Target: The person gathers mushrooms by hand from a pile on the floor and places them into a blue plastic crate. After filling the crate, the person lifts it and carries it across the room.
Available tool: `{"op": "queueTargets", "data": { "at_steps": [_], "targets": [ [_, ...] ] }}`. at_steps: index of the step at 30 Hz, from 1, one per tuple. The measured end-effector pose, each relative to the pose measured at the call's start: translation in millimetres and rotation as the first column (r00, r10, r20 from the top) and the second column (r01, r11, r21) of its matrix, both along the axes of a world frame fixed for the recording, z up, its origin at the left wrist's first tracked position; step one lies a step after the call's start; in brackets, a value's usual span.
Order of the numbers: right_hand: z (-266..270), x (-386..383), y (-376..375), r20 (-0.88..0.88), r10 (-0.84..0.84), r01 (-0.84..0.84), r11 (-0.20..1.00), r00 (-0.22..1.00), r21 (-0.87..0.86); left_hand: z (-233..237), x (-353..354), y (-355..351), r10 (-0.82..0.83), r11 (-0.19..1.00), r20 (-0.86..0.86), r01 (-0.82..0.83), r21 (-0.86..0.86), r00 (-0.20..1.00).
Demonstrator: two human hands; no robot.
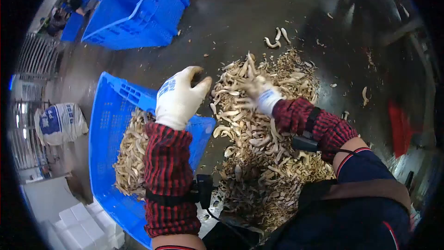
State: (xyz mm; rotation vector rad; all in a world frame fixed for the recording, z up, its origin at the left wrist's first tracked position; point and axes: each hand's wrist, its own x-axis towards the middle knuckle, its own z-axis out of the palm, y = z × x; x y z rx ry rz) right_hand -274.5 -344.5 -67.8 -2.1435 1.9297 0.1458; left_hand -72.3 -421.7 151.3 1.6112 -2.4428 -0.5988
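A heap of pale, elongated mushrooms (259, 141) covers the dark wet surface in front of me. My left hand (182, 92), in a white glove with stained fingertips, is beside the heap's left edge, above the rim of a blue crate (99, 134). Its thumb and fingers curve apart with nothing visible between them. Over the upper part of the heap is my right hand (261, 93), also gloved; motion smears its fingers, so any mushroom in them cannot be made out. More mushrooms (132, 157) lie inside the crate.
Another blue crate (138, 14) stands at the upper left. Several loose mushrooms (277, 38) lie beyond the heap. On the left are a white printed sack (62, 124), metal racks (37, 55) and white boxes (81, 224). Something red (398, 129) stands at the right.
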Motion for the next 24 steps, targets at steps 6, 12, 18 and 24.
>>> {"op": "queueTargets", "data": {
  "at_steps": [6, 12, 18, 24],
  "targets": [
    [15, -39, -6, 0.236, 0.087, -0.104, 0.993, 0.968, 0.06, 3, 3, 0, -0.018, 1.0, 0.008, 0.017, 0.024, 1.0],
    [173, -23, -36, 0.929, 0.109, 0.327, 0.916, 0.353, -0.232, 5, 6, -1, -0.009, 0.998, 0.022, 0.008, 0.067, 1.0],
    [320, 106, -49, 0.743, 0.665, 0.459, 0.687, -0.084, -0.563, 4, 8, -4, -0.156, 0.987, 0.082, 0.152, 0.056, 0.984],
    [312, 163, -43, 0.549, 0.82, -0.098, 0.567, 0.159, -0.818, 13, 5, -5, -0.093, 0.977, 0.176, 0.055, 0.207, 0.98]
  ]
}}
